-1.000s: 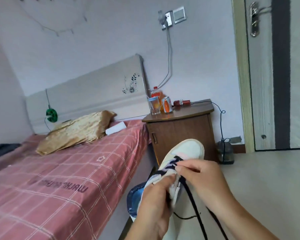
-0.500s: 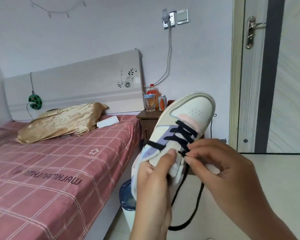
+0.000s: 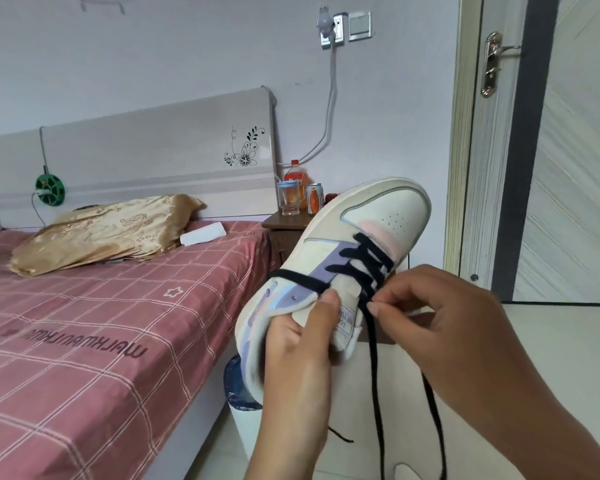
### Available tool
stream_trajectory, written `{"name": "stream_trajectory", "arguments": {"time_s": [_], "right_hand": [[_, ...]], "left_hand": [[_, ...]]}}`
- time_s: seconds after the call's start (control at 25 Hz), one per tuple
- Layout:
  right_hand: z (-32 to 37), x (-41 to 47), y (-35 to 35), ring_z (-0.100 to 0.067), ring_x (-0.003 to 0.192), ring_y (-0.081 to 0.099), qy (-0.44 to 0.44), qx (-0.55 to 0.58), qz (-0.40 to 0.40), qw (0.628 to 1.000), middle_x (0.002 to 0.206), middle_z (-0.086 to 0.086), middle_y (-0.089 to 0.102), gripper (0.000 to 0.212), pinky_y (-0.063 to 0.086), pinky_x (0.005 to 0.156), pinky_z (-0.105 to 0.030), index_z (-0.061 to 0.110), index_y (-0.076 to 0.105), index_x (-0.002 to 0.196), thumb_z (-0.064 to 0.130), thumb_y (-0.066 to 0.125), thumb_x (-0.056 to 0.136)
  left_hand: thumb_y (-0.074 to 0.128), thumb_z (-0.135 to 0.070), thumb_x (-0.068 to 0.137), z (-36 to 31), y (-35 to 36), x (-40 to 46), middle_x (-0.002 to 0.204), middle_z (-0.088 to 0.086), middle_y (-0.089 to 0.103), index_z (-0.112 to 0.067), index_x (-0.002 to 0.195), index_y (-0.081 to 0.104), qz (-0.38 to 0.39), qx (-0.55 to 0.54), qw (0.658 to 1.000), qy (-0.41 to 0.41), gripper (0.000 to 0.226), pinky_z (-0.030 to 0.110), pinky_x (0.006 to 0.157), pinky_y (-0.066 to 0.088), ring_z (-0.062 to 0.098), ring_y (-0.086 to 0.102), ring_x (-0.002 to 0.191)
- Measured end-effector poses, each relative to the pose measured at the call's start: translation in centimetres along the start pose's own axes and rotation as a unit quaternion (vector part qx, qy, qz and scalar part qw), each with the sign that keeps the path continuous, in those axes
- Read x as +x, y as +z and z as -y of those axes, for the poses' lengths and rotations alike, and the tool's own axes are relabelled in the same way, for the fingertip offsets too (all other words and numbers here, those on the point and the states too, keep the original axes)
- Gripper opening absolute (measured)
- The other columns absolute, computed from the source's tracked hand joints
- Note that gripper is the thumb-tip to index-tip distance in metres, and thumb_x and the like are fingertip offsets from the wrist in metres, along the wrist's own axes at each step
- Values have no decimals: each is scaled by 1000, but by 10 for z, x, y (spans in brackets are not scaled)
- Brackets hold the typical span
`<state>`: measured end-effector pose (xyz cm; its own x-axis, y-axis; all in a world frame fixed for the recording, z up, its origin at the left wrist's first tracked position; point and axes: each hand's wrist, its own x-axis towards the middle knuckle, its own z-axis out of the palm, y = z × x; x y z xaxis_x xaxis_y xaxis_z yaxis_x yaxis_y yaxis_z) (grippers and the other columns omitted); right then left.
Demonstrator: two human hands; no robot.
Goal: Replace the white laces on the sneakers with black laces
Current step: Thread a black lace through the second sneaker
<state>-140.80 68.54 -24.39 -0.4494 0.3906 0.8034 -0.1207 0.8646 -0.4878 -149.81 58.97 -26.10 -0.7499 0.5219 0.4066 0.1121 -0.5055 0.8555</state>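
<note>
**Black lace climbing the sneaker, upper eyelets to go**

Here's the sneaker (image 3: 354, 251), held up in the air, toe pointing up and away, tongue facing the wearer. The black lace (image 3: 367, 261) already crosses the lower rows in neat bars, and one strand runs out over the side of the sneaker on its bed-facing flank. No white lace shows on this shoe, so by my reading the swap is well along here, with the top eyelets not yet threaded.

The left hand (image 3: 298, 362) grips the sneaker from below at the collar, thumb pressed on the tongue edge, fingers wrapped round the padded side. The right hand (image 3: 440, 327) sits just beside the tongue, thumb and forefinger pinching the lace where it leaves the crossings; two loose tails hang down below the sneaker toward the floor.

How will it handle? The shoe looks light and fairly stiff in the sole, soft at the collar, so that collar grip should steady it well. The lace is limp and flat; it wants holding close to its tip, or it will buckle at the eyelet.

Outward from the sneaker: a bin (image 3: 243, 403) stands just below it, a bed (image 3: 84, 323) with a pillow (image 3: 108, 230) lies beyond its bed-facing flank, a nightstand (image 3: 284, 230) with drinks sits behind it, and a door (image 3: 551, 150) stands on its other side.
</note>
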Motion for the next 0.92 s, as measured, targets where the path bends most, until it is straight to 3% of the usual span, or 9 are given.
{"name": "stream_trajectory", "arguments": {"time_s": [0.24,0.32,0.4,0.52,0.68,0.76,0.84,0.92], "right_hand": [[-2,-5,14,-5,71,54,-4,-52,-72,996,74,12,57,5,41,63,-7,18,64,70,19,64,76],[-4,-6,18,-1,74,54,8,-30,-78,996,74,11,58,7,38,65,-1,19,67,70,15,66,76],[-6,-4,18,3,78,57,41,64,-40,996,77,11,60,14,37,69,0,20,72,73,8,70,78],[-7,-4,14,5,79,58,-14,59,-27,998,79,11,60,14,37,71,0,19,72,79,6,67,75],[-16,-1,8,1,72,54,-79,4,-54,995,81,9,54,21,36,71,1,18,61,87,9,72,72],[-25,1,4,-1,80,51,-120,-45,-39,991,90,6,53,23,36,78,-3,14,67,97,18,71,75],[-33,2,3,-17,94,50,-158,-117,4,981,107,3,53,34,41,88,-23,21,67,111,30,63,78],[-38,2,6,-24,101,46,-182,-175,33,967,116,4,54,32,43,87,-39,29,68,108,34,58,78]], "left_hand": [[64,-42,75,-6,8,-6,62,9,39,9,61,43,-3,55,998,-9,57,34,64,32,22,31,61],[65,-27,86,-7,8,-7,48,4,26,-6,46,33,-32,94,995,8,56,22,55,29,16,22,47],[64,-21,88,-11,7,-9,46,-2,20,-15,45,27,-60,107,992,10,57,16,43,22,9,17,43],[67,-29,80,-7,0,-7,55,5,25,-10,51,35,-59,82,995,12,47,24,49,22,19,21,55],[61,-43,72,2,-8,-1,73,9,45,9,74,53,34,71,997,-20,53,35,66,32,21,37,69],[64,-44,77,3,-11,0,74,6,47,7,83,53,30,109,993,-37,52,35,66,36,19,41,68],[65,-38,83,3,-16,2,69,4,42,0,80,51,34,154,986,-55,41,32,60,36,16,39,63],[62,-33,86,0,-19,4,66,5,36,-5,75,50,87,179,978,-67,32,29,55,31,16,34,60]]}}
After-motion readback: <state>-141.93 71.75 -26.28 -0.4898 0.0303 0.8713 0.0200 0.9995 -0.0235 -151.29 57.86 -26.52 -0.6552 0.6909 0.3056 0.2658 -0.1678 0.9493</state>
